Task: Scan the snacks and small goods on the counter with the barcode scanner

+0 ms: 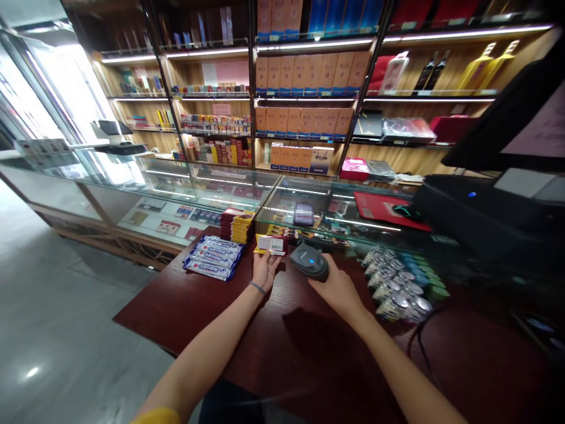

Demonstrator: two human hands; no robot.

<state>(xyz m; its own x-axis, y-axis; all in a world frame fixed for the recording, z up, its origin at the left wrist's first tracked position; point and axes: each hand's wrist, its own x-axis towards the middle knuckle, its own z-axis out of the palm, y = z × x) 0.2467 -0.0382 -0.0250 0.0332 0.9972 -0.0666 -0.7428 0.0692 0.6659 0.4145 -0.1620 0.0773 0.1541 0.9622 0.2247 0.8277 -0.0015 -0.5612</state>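
Observation:
My left hand (pixel 265 270) grips a flat red and yellow packet (pixel 271 244) with a white label, held up over the dark red counter (pixel 185 306). My right hand (pixel 336 287) is wrapped round a grey barcode scanner (pixel 309 261) whose blue light glows; its head points at the packet, close to it on the right. To the left of my left hand lie several blue and white cartons (pixel 213 258), with a stack of red and yellow packets (pixel 237 225) behind them.
Shrink-wrapped cans (pixel 397 288) sit right of the scanner. A glass display case (pixel 220 194) runs behind the counter, with a red mat and mouse (pixel 388 210) on it. A black register and monitor (pixel 494 176) stand at right. Shelves of boxes and bottles (pixel 309 76) fill the back wall.

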